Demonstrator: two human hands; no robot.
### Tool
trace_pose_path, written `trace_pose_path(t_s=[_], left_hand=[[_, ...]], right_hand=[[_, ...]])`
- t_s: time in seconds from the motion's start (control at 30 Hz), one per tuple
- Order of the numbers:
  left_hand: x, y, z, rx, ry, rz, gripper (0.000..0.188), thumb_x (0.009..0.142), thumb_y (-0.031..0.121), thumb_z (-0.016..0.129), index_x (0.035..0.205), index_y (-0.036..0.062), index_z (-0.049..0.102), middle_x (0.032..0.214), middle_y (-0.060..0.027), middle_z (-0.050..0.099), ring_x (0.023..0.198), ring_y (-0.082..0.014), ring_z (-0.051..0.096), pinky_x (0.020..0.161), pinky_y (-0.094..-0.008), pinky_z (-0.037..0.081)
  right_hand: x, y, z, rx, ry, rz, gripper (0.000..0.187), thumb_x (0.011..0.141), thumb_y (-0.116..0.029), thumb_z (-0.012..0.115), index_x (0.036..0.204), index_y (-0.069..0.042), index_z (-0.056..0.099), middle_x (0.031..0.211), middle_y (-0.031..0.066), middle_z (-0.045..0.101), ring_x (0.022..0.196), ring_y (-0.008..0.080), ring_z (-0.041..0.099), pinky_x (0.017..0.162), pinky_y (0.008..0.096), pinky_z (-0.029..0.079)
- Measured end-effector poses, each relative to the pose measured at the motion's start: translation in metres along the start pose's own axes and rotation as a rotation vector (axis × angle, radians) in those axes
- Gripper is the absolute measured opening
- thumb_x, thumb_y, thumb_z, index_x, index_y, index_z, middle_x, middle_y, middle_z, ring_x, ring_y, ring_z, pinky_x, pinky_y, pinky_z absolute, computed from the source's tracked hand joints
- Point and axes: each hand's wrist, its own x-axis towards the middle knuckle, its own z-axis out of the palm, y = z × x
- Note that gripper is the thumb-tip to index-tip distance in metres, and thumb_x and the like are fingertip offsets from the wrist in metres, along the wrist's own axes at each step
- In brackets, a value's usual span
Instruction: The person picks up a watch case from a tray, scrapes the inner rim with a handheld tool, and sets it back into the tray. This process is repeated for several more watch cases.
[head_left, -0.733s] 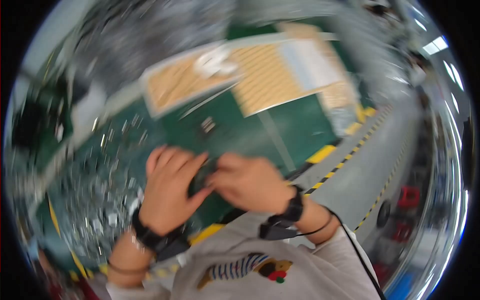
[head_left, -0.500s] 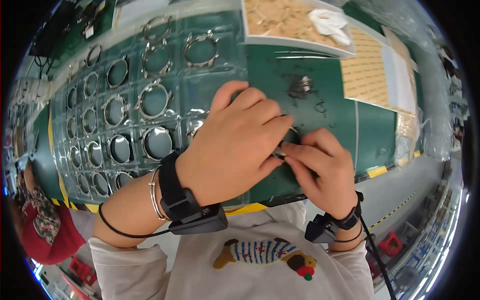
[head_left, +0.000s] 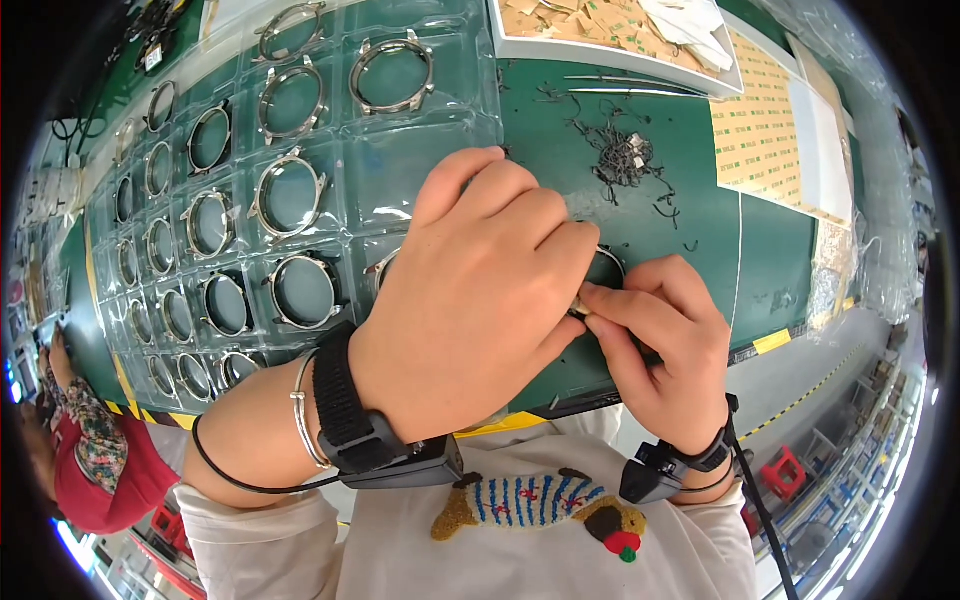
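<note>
Loaded clear tray (head_left: pixel 385 185) blocks left; green tabletop (head_left: pixel 775 240) opens right.

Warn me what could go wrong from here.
The right hand pinches a small light piece at its fingertips, which might slip. The left forearm overlaps the clear tray in this view; it could nudge the rings there, though its height is hard to judge. Loose dark scraps lie beyond the hands and might cling to the work.

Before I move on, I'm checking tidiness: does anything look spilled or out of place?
Yes: a tangle of black scraps lies loose on the green work surface, with stray bits scattered around it, unlike the ring frames set in the clear tray.
</note>
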Motion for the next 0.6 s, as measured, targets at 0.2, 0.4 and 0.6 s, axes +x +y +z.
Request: trace_pose_path(t_s=[0.2,0.4,0.6], left_hand=[[-0.0006,-0.0012,0.0015,-0.014,0.016,-0.001,0.055,0.059,0.017,0.090,0.109,0.0066,0.071,0.093,-0.0047,0.063,0.100,-0.0296,0.059,0.105,-0.0503,0.039],[-0.0001,-0.0010,0.0018,-0.011,0.017,-0.005,0.055,0.059,0.017,0.090,0.109,0.0069,0.070,0.092,-0.0038,0.063,0.100,-0.0293,0.059,0.105,-0.0504,0.039],[0.0001,0.0015,0.0028,0.009,0.024,-0.022,0.056,0.059,0.017,0.090,0.110,0.0074,0.070,0.091,-0.0031,0.063,0.100,-0.0289,0.059,0.106,-0.0509,0.038]], right_hand=[[-0.0022,-0.0026,0.0017,0.006,-0.035,0.031,0.023,0.081,0.008,0.072,0.102,-0.001,0.077,0.089,0.0079,0.057,0.066,0.0166,0.056,0.058,0.0285,0.046],[-0.0015,-0.0024,-0.0001,0.015,-0.054,0.038,0.023,0.080,0.009,0.073,0.101,-0.001,0.076,0.089,0.0082,0.057,0.067,0.0169,0.057,0.058,0.0288,0.046],[-0.0021,-0.0065,0.0050,0.011,0.016,0.053,0.024,0.080,0.010,0.073,0.101,-0.001,0.076,0.089,0.0085,0.057,0.067,0.0178,0.057,0.058,0.0285,0.045]])
